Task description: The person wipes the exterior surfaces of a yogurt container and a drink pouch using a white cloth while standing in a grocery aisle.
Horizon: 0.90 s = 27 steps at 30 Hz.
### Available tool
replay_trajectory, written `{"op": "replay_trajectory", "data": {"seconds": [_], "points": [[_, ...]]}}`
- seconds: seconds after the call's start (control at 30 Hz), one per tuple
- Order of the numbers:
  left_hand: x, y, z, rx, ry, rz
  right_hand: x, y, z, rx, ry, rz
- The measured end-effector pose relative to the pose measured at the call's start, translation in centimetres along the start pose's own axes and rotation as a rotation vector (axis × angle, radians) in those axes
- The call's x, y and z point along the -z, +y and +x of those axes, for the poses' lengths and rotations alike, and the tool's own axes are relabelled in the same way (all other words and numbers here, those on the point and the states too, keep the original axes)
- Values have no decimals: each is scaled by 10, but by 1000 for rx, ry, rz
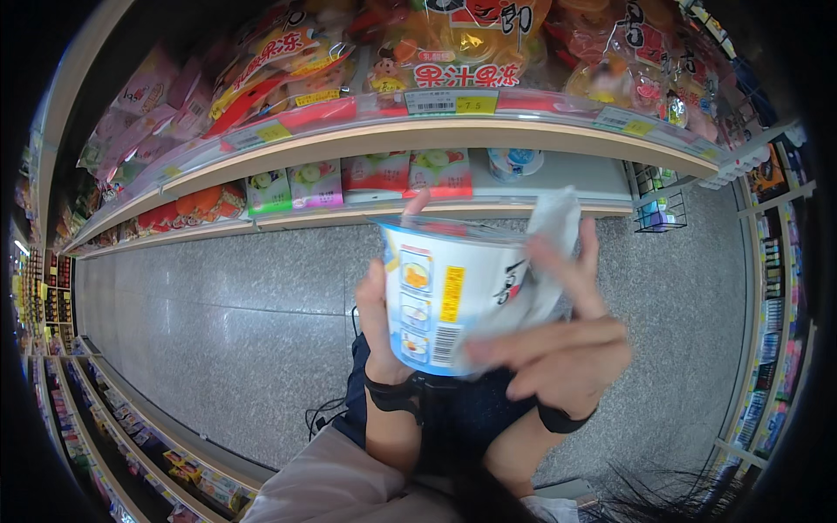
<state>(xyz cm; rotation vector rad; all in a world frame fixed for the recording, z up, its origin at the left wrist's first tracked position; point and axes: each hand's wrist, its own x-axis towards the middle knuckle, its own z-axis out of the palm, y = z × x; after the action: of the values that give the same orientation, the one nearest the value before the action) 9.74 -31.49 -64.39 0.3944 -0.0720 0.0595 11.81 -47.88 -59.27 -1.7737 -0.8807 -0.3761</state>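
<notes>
A white and blue plastic tub (pixel 418 292) with a clear rim is held up in front of me, over my lap. My left hand (pixel 377 305) wraps round its left side, one fingertip showing above the rim. At its right side, my right hand (pixel 562 349) presses a crumpled white cloth or tissue (pixel 558 222) against the wall of the tub. The right fingers are partly blurred, with one pointing up beside the cloth. Dark bands circle both wrists. What is inside the tub cannot be seen.
Ahead, an upper shelf (pixel 436 139) carries large bags of jelly (pixel 462 44). The lower shelf (pixel 584 183) holds several small boxes (pixel 375 172) and a similar blue and white tub (pixel 514 163). More stocked shelving (pixel 131 431) stands at left and right. Grey floor (pixel 235 314) lies below.
</notes>
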Motion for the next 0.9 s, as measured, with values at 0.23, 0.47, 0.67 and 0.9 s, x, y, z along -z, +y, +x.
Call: {"op": "replay_trajectory", "data": {"seconds": [0.23, 0.47, 0.67, 0.9], "points": [[-4, -3, -1, -52, 196, 205, 2, -9, 5, 16, 116, -159], [-13, -3, -8, -60, 177, 258, -4, 0, 2, -21, 360, 8], [-20, -4, -8, 24, 85, 276, -9, 7, 2, 69, 392, 154], [-29, -8, -2, 17, 209, 552, -9, 2, 2, 35, 374, 34]]}}
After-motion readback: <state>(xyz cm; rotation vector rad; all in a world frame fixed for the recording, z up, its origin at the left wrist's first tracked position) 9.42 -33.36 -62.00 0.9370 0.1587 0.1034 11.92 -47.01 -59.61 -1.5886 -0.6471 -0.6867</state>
